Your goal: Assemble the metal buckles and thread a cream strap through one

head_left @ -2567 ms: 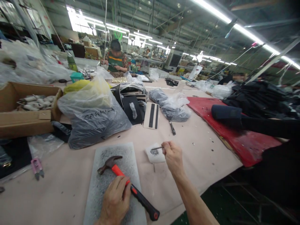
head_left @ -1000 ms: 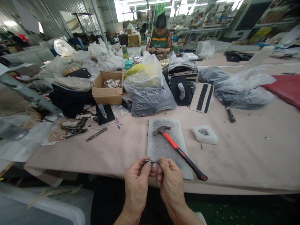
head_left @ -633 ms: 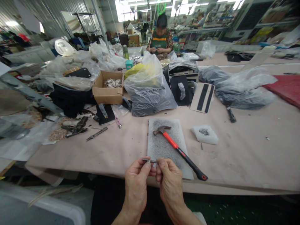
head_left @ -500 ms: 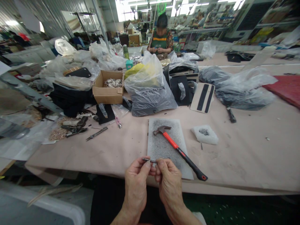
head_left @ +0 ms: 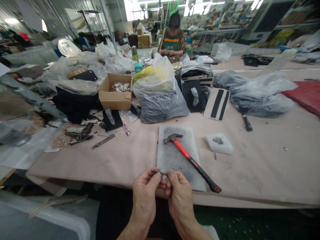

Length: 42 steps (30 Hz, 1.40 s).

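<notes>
Between my fingertips, at the near edge of the table, is a thin dark metal rod (head_left: 160, 172), too small to name more exactly. My left hand (head_left: 147, 188) pinches its left part between thumb and fingers. At the rod's right end, my right hand (head_left: 178, 186) closes thumb and forefinger on it. Just beyond my hands a claw hammer (head_left: 185, 154) with a red and black handle lies slantwise across a pale, speckled board (head_left: 175, 168). Right of the board sits a whitish block (head_left: 218, 143) with dark marks on top, and a short metal pin (head_left: 215, 155) lies beside it.
A cardboard box (head_left: 115, 100) of white spools and a full plastic bag (head_left: 162, 106) stand behind. Thread snips (head_left: 126, 129) and a slim metal tool (head_left: 103, 141) lie to the left. A black-handled tool (head_left: 247, 122) lies right. Across the table a person (head_left: 172, 41) works.
My hands stay nearly in place, both still holding the rod. The view has shifted very slightly.
</notes>
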Tool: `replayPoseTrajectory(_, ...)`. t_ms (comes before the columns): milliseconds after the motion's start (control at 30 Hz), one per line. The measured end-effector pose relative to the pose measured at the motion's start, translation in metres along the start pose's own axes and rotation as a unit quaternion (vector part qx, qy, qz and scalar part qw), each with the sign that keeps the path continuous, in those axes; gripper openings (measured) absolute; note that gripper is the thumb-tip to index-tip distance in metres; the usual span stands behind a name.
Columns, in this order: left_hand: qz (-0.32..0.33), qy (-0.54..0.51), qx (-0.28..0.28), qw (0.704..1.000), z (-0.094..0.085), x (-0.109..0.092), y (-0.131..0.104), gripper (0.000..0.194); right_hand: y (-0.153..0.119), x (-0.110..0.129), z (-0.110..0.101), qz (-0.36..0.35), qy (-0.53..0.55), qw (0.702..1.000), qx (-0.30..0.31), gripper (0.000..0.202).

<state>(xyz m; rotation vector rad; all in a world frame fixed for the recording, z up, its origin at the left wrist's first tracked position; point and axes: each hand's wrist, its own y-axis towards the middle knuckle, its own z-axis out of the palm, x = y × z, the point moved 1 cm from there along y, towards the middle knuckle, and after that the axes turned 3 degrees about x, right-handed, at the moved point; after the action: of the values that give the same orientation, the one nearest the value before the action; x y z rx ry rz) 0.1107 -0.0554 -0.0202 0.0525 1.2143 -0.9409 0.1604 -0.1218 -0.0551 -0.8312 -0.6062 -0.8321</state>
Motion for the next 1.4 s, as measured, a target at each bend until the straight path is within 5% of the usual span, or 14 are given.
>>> replayPoseTrajectory(233, -0.032, -0.015, -0.007, 0.999, 0.002, -0.006, 0.002, 0.021, -0.001, -0.002, -0.007, -0.037, -0.059, 0.998, -0.003, 0.037)
replayPoseTrajectory(467, -0.094, -0.059, 0.007, 0.994, 0.005, -0.002, 0.005, 0.019, -0.002, -0.006, -0.007, 0.01, -0.01, 1.0, 0.004, 0.038)
replayPoseTrajectory(933, -0.015, 0.051, 0.002, 0.999, 0.003, 0.007, 0.0, 0.019, -0.003, -0.008, -0.005, 0.06, 0.038, 0.997, -0.008, 0.047)
replayPoseTrajectory(1167, 0.037, 0.187, 0.013, 0.982, -0.005, 0.015, 0.002, 0.021, -0.003, -0.014, -0.013, 0.038, -0.065, 0.997, 0.024, 0.042)
replayPoseTrajectory(1267, 0.074, 0.263, 0.017, 0.962, -0.01, 0.017, 0.007, 0.018, 0.002, -0.002, -0.021, 0.018, -0.235, 0.967, 0.097, 0.035)
replayPoseTrajectory(1400, 0.068, 0.273, 0.047, 0.958, -0.02, 0.02, 0.02, 0.024, 0.022, 0.028, -0.044, -0.143, -0.475, 0.859, 0.126, 0.016)
